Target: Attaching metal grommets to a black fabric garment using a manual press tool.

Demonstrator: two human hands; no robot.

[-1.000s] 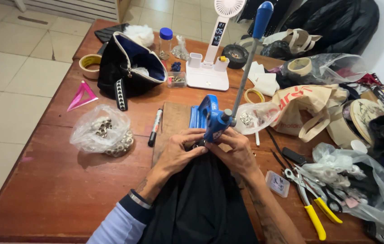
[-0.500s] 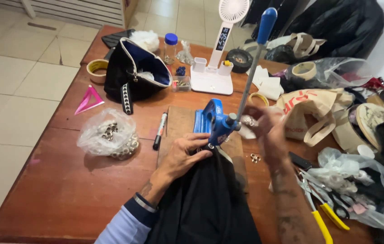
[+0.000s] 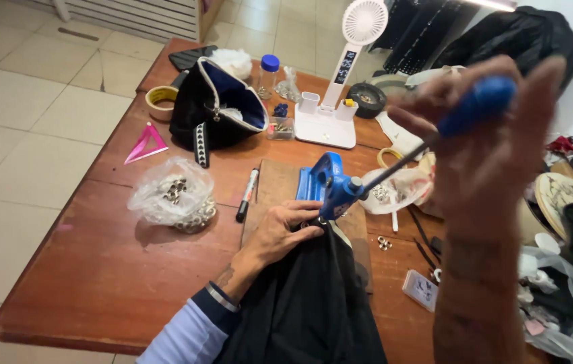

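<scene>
Pressing looked to be the step in hand: the right hand (image 3: 495, 145) was wrapped around the blue grip (image 3: 478, 104) of the lever, fingers clamped on it, with the lever raised high toward the camera. The left hand (image 3: 286, 232) lay on the black cloth (image 3: 306, 307), its fingers together and pinching the cloth's top edge under the head of the blue press (image 3: 332, 189), which stood on a wooden board (image 3: 276, 185) near the middle of the desk (image 3: 84, 269). By the look of it, the next move would call for a steady pull down on the lever while the left hand kept the cloth from sliding and kept its fingertips out from under the head; whether an eyelet sat in the die could not be told, the spot being hidden by the hand. A black marker (image 3: 247, 195) lay just left of the board, and beyond it a clear bag of metal rings (image 3: 173, 199). A second clear bag (image 3: 394, 189) sat just right of the press, beneath the lever, and might foul its swing. Two loose rings (image 3: 385, 243) lay near the board's right edge. Farther back stood a black pouch (image 3: 215, 111), a tape roll (image 3: 160, 101), a pink triangle (image 3: 146, 143) and a white fan (image 3: 340, 74).
</scene>
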